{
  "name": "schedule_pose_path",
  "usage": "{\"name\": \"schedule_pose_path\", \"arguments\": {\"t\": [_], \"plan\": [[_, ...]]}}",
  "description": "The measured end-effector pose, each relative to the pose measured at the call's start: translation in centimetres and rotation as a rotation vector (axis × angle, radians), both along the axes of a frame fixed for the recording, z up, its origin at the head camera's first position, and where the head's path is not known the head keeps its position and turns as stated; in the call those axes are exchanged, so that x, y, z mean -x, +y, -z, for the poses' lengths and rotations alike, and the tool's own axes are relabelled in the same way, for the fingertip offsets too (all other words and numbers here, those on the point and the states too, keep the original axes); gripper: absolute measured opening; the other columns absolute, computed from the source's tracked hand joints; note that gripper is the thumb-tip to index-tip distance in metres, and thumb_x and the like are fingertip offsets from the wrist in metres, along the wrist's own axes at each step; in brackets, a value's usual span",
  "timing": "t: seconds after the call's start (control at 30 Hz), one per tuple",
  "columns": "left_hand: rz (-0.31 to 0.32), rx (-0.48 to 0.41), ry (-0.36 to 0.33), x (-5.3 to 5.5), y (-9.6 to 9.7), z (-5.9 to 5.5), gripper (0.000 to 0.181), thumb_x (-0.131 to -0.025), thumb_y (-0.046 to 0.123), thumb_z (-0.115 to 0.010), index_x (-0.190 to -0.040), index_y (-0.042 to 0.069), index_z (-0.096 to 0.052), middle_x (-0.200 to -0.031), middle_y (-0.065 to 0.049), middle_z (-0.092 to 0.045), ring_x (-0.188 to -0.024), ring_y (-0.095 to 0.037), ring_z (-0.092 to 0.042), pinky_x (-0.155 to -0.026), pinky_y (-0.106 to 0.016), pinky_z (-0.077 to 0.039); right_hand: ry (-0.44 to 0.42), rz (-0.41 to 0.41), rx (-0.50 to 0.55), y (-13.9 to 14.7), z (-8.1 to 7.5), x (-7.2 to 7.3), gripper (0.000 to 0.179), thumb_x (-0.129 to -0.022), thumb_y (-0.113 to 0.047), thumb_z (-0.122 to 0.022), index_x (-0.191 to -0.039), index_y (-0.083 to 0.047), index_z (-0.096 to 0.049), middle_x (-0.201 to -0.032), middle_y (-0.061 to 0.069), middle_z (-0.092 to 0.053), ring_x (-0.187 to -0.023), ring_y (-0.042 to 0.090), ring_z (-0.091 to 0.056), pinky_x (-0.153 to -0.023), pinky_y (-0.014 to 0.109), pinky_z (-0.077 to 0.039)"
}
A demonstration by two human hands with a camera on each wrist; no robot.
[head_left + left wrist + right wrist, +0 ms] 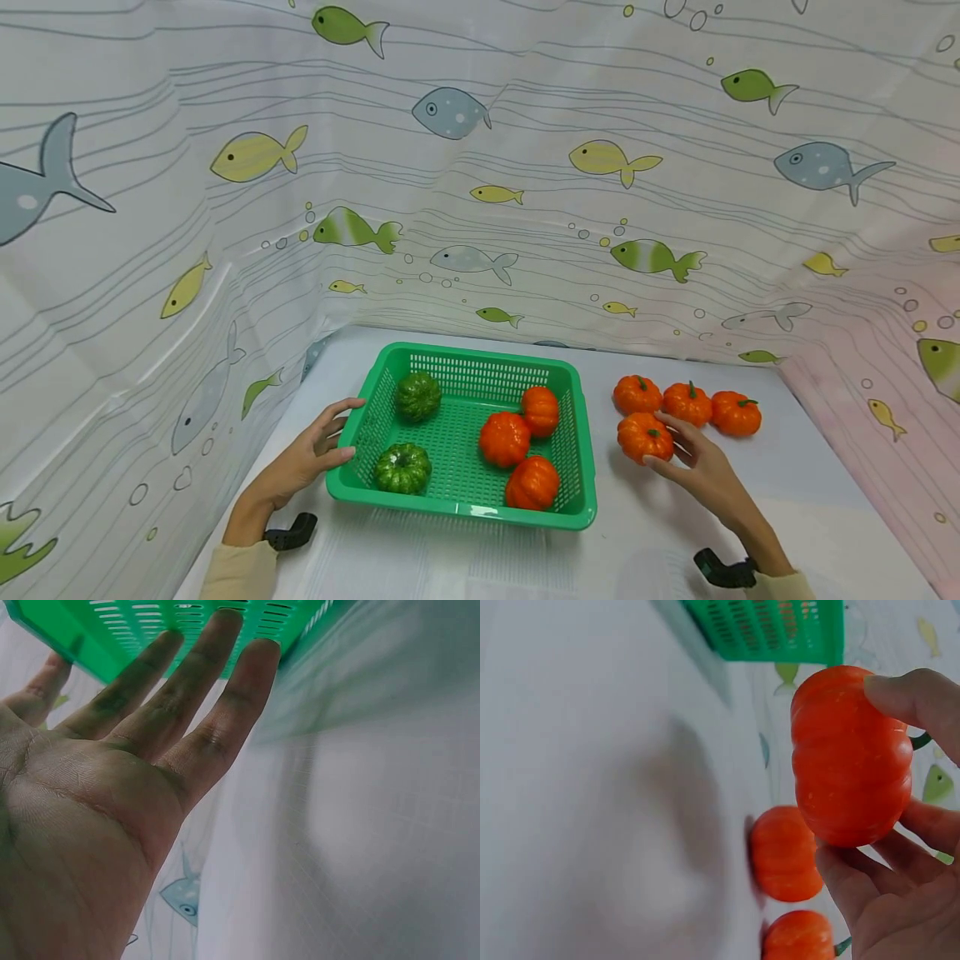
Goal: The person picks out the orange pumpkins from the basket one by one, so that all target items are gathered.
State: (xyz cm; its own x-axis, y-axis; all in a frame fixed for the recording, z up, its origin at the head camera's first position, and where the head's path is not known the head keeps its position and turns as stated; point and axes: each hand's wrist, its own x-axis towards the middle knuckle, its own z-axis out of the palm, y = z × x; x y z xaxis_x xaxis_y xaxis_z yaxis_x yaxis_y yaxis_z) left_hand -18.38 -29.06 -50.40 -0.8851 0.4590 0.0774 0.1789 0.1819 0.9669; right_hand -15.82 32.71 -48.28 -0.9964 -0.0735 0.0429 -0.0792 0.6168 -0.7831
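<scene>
In the head view, my right hand (705,471) pinches a small orange pumpkin (642,438) between thumb and fingers, to the right of the basket. The right wrist view shows this pumpkin (847,761) lifted off the table, its green stem partly behind the thumb. My left hand (307,450) touches the left side of the green plastic basket (450,507), fingers extended. From the left wrist, these fingers (217,727) look nearly straight against the slotted wall. Inside the basket lie two green pumpkins (403,468) on the left and three orange pumpkins (504,439) on the right.
Three more orange pumpkins (687,404) stand in a row on the white table (637,550), behind the held one. A fish-patterned curtain (525,242) surrounds the table at the back and sides.
</scene>
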Motion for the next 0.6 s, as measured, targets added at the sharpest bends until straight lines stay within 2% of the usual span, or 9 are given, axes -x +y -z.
{"name": "schedule_pose_path", "arguments": {"t": [0.3,0.43,0.6], "plan": [[0.006,0.007,0.006,0.0,0.1,0.0,0.07,-0.105,0.009,-0.057,-0.164,0.022,-0.021,-0.169,-0.021,-0.004,-0.149,-0.061,-0.005,-0.108,-0.082,-0.019,-0.074,0.054,0.016,1.4,2.0,0.3,0.086,-0.091,-0.044,-0.079,-0.157,-0.007,-0.039,-0.157,0.023,-0.039,-0.14,0.047,-0.041,-0.108,0.052,-0.04],[0.0,0.007,-0.008,0.0,0.2,0.0,0.07,-0.105,0.008,-0.057,-0.164,0.022,-0.022,-0.169,-0.021,-0.005,-0.149,-0.059,-0.006,-0.109,-0.081,-0.019,-0.104,0.072,0.02,1.7,2.6,0.5,0.088,-0.09,-0.045,-0.08,-0.157,-0.006,-0.037,-0.159,0.025,-0.035,-0.141,0.048,-0.04,-0.108,0.05,-0.039],[0.006,0.004,0.008,0.0,-0.1,0.0,0.07,-0.105,0.008,-0.057,-0.164,0.02,-0.022,-0.169,-0.023,-0.004,-0.149,-0.061,-0.006,-0.109,-0.081,-0.018,-0.132,0.089,0.034,1.9,3.0,0.8,0.091,-0.089,-0.046,-0.081,-0.157,-0.007,-0.036,-0.16,0.024,-0.033,-0.143,0.047,-0.038,-0.109,0.049,-0.037]]}}
